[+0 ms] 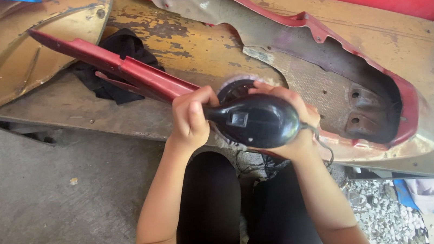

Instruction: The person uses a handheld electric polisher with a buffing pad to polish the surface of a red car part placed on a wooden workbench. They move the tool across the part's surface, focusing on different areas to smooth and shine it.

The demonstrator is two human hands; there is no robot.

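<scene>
Both hands grasp a glossy black rounded power sander [257,120] pressed on the red plastic fairing panel [327,87]: left hand [191,120] on its neck, right hand [298,129] cupping the body. It probably handles heavy, rigid and smooth.

A power sander [257,120] sits at the picture's centre, on the near edge of a long motorcycle body panel [334,97]. The left hand [191,120] is at its nine o'clock, the right hand [297,129] at its three o'clock. The panel lies on a worn wooden board [415,45], running from ten o'clock to four o'clock. A dark cloth [115,68] lies on the board at ten o'clock, behind the panel's narrow end. A curved metal fender [7,53] rests at far ten o'clock. Concrete floor [47,212] lies at eight o'clock, gravel [380,212] at five o'clock.
</scene>
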